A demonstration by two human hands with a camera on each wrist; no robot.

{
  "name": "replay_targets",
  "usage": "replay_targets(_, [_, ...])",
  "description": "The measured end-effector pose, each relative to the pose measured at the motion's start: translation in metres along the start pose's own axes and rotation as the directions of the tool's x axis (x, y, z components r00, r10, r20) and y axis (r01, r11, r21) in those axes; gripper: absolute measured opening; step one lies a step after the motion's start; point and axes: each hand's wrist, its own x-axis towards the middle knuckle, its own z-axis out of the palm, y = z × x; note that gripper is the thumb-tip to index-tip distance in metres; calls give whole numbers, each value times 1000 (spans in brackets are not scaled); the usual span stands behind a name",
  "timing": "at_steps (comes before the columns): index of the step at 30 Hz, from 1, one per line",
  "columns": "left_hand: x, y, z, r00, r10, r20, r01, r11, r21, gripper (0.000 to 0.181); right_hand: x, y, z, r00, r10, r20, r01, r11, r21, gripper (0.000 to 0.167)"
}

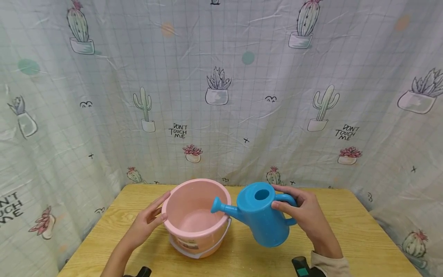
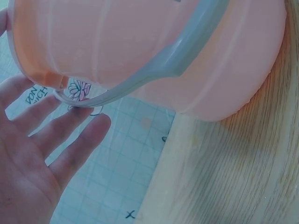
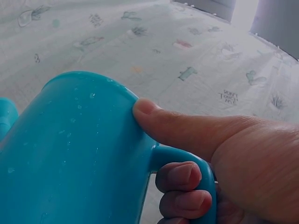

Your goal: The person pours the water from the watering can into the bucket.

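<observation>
A pink bucket [image 1: 195,233] stands on the wooden table, its pale handle [image 2: 154,70] hanging down against the side. My left hand [image 1: 147,221] rests against the bucket's left side at the rim; in the left wrist view its fingers [image 2: 79,149] are extended beside the handle's end. My right hand [image 1: 301,206] grips the handle of a blue watering can [image 1: 264,227], fingers curled through it and thumb pressed on the can's body. The can tilts slightly left, its spout [image 1: 221,207] over the bucket's right rim. Droplets dot the can in the right wrist view. Whether the bucket holds water, I cannot tell.
A wooden table [image 1: 332,231] lies beneath, with its far edge close to a hanging sheet [image 1: 221,123] printed with cacti. The sheet also encloses the left and right sides. Dark wrist devices [image 1: 304,267] show at the bottom of the head view.
</observation>
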Motion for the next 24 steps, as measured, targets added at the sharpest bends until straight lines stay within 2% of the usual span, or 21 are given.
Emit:
replay_targets(10, [3, 0, 0, 1000, -10, 5, 10, 1000, -2, 58, -1, -2, -2, 1000, -4, 2, 4, 1000, -9, 46])
replay_targets(24, [0, 0, -1, 1000, -22, -7, 21, 1000, -9, 58, 0, 0, 0, 1000, -6, 8, 6, 1000, -5, 45])
